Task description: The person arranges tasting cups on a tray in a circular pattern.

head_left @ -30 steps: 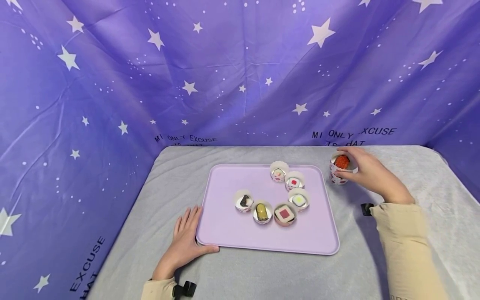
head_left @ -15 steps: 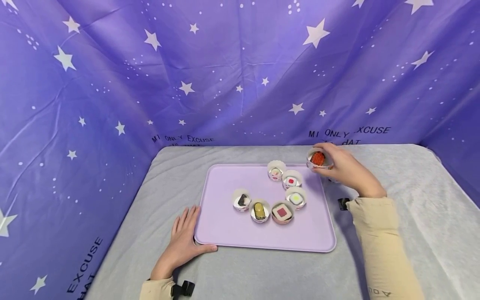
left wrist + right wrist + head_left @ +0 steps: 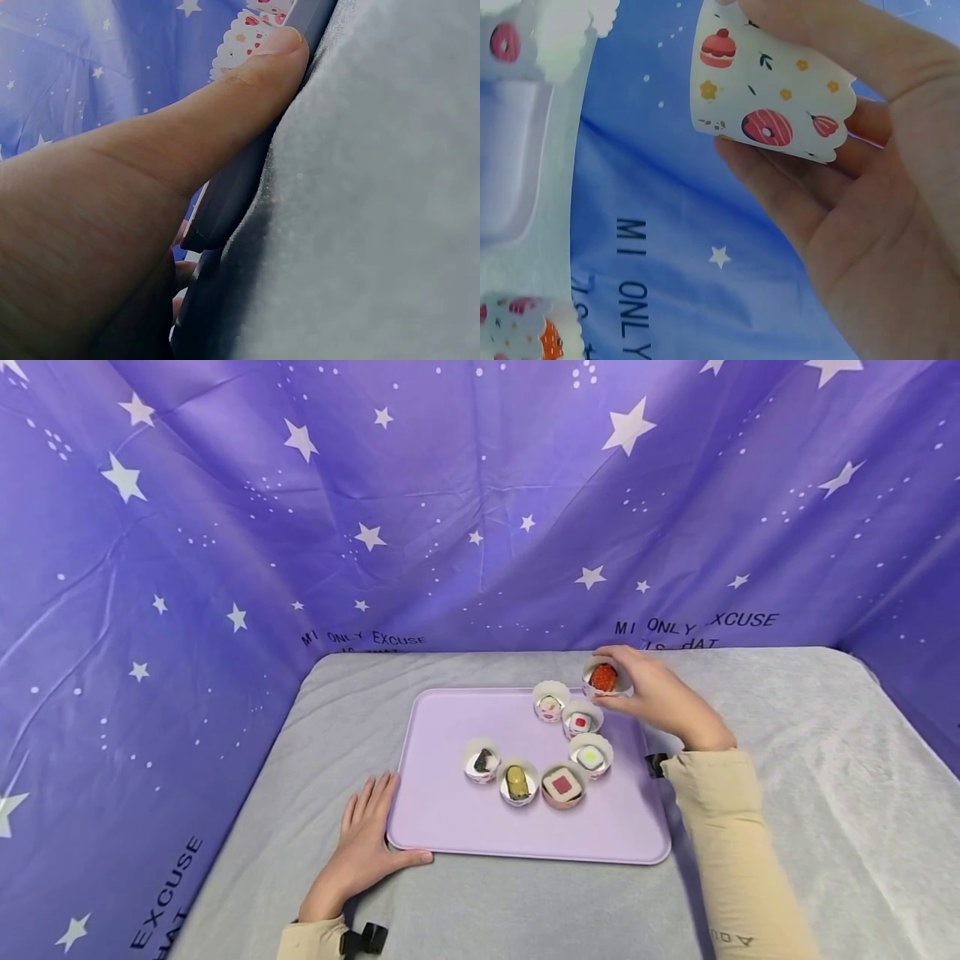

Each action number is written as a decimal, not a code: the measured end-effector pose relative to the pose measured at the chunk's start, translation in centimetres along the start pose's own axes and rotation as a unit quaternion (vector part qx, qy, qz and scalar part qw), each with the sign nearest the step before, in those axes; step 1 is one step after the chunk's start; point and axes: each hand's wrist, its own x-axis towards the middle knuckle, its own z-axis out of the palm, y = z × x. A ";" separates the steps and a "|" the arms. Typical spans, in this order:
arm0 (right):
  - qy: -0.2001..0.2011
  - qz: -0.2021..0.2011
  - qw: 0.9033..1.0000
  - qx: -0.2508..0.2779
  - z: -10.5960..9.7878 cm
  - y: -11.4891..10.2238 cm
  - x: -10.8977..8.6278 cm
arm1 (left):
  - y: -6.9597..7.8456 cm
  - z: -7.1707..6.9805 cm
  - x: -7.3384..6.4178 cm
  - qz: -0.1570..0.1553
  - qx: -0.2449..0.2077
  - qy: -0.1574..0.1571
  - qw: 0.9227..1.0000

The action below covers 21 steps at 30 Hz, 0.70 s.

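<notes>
My right hand (image 3: 656, 697) holds a paper baking cup (image 3: 772, 90) between thumb and fingers, over the far right part of the lilac tray (image 3: 442, 827). Inside that cup lies a piece with a bumpy orange-red top (image 3: 603, 677), like roe sushi. Straight fingers of my left hand (image 3: 363, 847) rest along the tray's left edge, its thumb (image 3: 247, 75) on the front edge. Several cups stand on the tray in a curve, among them one with a black-and-white piece (image 3: 485, 761), one with a yellow piece (image 3: 517, 782) and one with a pink-centred square (image 3: 562, 784).
Another patterned cup (image 3: 525, 326) with something orange in it stands beyond the tray's right side; my right arm hides it in the head view. Grey cloth (image 3: 510, 910) covers the table. A purple star-printed curtain (image 3: 450, 510) hangs behind and at the sides.
My right hand has lifted the cup with the orange-red piece off another cup at the right and carried it left over the tray. My left hand has stayed at the tray's edge.
</notes>
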 end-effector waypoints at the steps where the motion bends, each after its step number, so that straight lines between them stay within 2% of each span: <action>1: -0.001 -0.003 1.000 0.000 0.1 -0.1 0.1 | 0.0 0.0 0.0 0.001 0.000 0.001 1.000; 10: -0.017 -0.024 0.999 0.013 1.3 -1.3 0.9 | 0.1 -0.1 -0.1 0.003 0.000 0.005 1.000; 21: -0.028 -0.028 0.999 0.022 3.0 -2.5 1.4 | -0.1 0.1 -0.1 0.001 0.003 0.003 1.000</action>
